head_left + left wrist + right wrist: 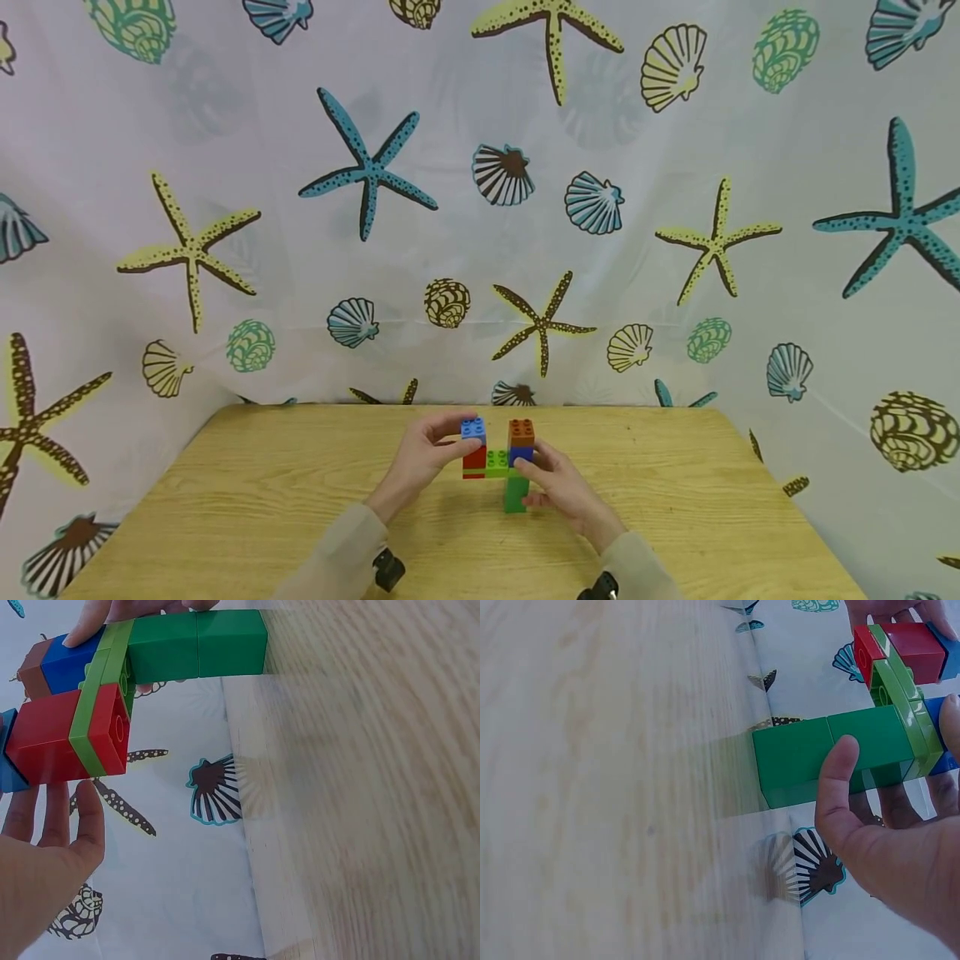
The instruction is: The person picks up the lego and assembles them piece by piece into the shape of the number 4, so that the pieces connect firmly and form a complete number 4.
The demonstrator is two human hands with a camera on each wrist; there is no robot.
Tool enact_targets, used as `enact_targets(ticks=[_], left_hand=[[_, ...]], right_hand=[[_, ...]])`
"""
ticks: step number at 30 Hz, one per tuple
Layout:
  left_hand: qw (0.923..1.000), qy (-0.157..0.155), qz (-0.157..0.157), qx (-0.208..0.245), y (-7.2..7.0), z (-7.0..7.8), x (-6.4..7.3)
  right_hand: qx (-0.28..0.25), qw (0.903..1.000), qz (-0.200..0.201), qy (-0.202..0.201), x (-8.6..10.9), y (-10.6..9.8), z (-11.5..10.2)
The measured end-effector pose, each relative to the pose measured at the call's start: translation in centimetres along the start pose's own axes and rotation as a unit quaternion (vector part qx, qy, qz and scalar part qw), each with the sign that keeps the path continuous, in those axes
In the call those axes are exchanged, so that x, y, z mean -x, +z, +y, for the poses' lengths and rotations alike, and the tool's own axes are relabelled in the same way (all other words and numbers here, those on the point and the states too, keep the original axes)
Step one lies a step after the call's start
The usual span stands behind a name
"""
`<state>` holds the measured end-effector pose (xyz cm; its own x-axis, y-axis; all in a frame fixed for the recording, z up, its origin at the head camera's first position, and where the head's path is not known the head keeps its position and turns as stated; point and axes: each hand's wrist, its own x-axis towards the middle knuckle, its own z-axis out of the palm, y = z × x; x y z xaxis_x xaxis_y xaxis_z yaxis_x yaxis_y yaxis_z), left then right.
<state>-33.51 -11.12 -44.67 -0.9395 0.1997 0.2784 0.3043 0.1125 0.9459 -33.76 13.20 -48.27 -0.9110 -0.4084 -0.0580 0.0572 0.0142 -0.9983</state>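
A structure of toy building bricks stands upright on the table. Two dark green bricks (795,757) form its base column, topped by lime green pieces (497,460) that reach out to the left. On the left end rise a red brick (49,735) and a light blue brick (473,429); a thin red piece (109,735) sits underneath. Over the column are a dark blue brick (521,454) and an orange-brown brick (521,431). My left hand (422,458) pinches the left stack between thumb and fingers. My right hand (564,490) grips the right column around the dark blue brick, one finger against the green.
The wooden table (285,475) extends around the bricks to both sides. Behind it hangs a white cloth (420,267) printed with starfish and shells, meeting the table's back edge. Both forearms, in light sleeves (333,554), come in from the front.
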Motion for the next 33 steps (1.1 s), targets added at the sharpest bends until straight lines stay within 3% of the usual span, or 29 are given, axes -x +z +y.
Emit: enact_targets(ticks=[17, 28, 33], left_hand=[[0.9995, 0.015, -0.018, -0.021, 0.2, 0.0, 0.4], [0.9921, 0.034, -0.013, -0.120, -0.2, 0.9, 0.1], [0.9943, 0.035, -0.035, -0.094, -0.2, 0.4, 0.2]], right_hand=[[-0.001, 1.0000, 0.002, -0.006, -0.1, 0.1, 0.3], [0.002, 1.0000, 0.001, -0.006, -0.3, 0.1, 0.3], [0.004, 1.0000, 0.003, -0.005, -0.3, 0.2, 0.4]])
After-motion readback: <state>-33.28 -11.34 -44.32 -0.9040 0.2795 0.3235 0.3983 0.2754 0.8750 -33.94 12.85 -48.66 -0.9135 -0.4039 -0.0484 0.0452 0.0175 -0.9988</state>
